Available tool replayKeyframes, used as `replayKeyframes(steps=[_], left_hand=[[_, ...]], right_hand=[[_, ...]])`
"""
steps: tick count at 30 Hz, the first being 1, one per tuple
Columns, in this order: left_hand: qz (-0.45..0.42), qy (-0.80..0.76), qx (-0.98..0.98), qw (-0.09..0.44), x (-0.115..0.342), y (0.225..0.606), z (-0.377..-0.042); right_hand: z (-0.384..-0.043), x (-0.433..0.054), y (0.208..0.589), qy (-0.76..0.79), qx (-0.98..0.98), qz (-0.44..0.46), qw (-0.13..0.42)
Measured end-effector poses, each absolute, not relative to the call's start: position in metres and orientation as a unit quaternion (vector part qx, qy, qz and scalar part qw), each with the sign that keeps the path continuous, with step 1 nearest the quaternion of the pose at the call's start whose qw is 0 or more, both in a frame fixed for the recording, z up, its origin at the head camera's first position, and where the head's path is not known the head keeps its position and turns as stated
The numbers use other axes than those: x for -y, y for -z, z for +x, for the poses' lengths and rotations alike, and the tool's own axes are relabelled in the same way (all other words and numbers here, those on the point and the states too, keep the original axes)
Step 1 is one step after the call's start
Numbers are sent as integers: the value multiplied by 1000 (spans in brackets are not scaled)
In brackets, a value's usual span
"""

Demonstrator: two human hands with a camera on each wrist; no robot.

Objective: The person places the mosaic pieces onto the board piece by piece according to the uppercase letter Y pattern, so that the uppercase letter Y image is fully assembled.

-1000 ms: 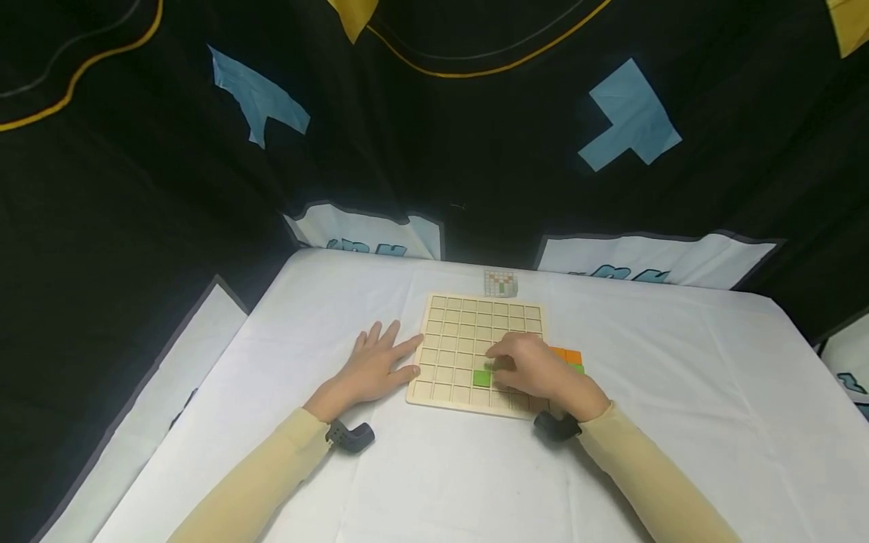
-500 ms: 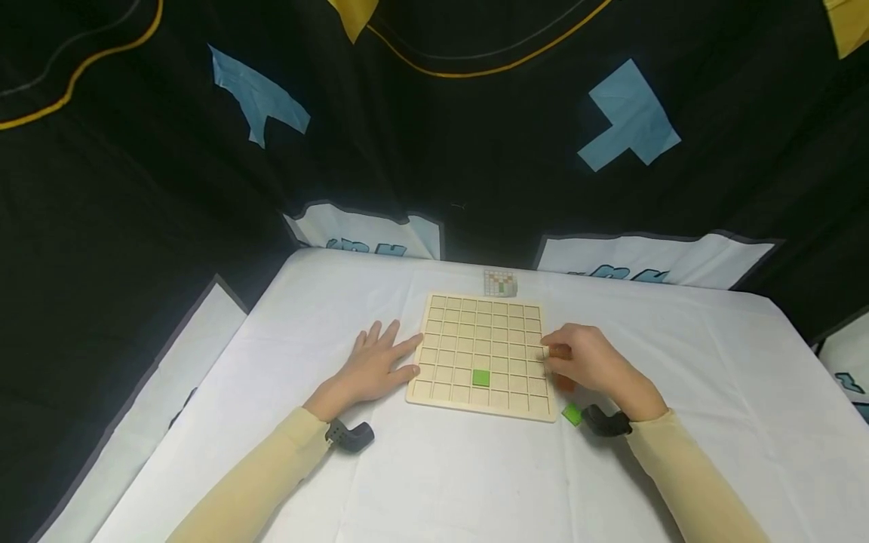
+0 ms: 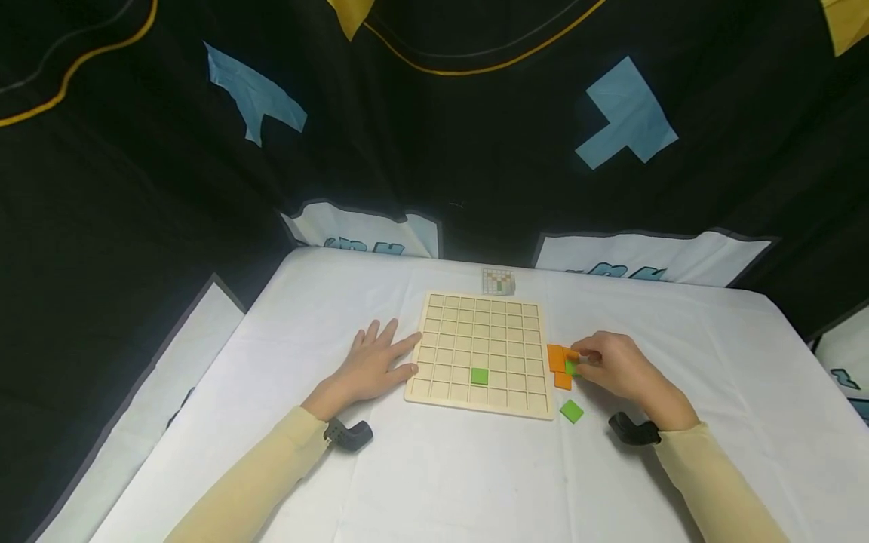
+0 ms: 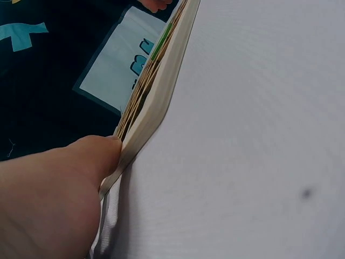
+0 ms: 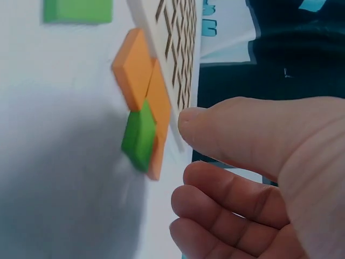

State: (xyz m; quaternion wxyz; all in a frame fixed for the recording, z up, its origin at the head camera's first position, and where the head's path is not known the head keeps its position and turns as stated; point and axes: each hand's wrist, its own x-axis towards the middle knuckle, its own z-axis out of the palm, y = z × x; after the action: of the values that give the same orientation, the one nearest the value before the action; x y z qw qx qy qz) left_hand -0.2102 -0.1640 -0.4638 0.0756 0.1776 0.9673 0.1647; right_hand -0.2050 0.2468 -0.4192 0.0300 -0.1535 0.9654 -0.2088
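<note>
My left hand [image 3: 370, 366] lies spread on the cloth, thumb and index finger at the left edge of a wooden grid board [image 3: 505, 409]. In the left wrist view the thumb [image 4: 99, 154] presses against the board's edge. One green square tile [image 3: 479, 376] sits in a lower cell. Right of the board, my right hand [image 3: 621, 369] is over a small cluster of orange tiles [image 3: 556, 358] and a green tile [image 5: 141, 135]. Its fingers are loosely bent, thumb apart from the lower fingers in the right wrist view, with no tile visibly held; the index finger is hidden there.
Another green tile [image 3: 572, 411] lies alone on the cloth nearer me. Behind the board stands a small card [image 3: 498, 282] printed with a coloured grid. A white cloth [image 3: 434, 475] covers the table, and a dark curtain [image 3: 434, 151] hangs beyond its far edge.
My right hand has moved right, off the board, to the outer side of the tile cluster, uncovering the orange tiles and the loose green tile. The left hand has stayed in place.
</note>
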Motion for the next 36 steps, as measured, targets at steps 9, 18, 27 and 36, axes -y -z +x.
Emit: replayKeyframes(steps=[9, 18, 27, 36], left_hand=[[179, -166, -967, 66, 164, 463, -211], [175, -166, -968, 68, 165, 464, -211], [175, -167, -968, 74, 164, 465, -210], [173, -167, -968, 70, 164, 466, -210]], right_hand=[[-204, -251, 422, 207, -964, -167, 16], [-205, -249, 427, 211, -960, -185, 11], [-201, -241, 434, 213, -964, -158, 37], [-202, -239, 437, 209, -964, -160, 34]])
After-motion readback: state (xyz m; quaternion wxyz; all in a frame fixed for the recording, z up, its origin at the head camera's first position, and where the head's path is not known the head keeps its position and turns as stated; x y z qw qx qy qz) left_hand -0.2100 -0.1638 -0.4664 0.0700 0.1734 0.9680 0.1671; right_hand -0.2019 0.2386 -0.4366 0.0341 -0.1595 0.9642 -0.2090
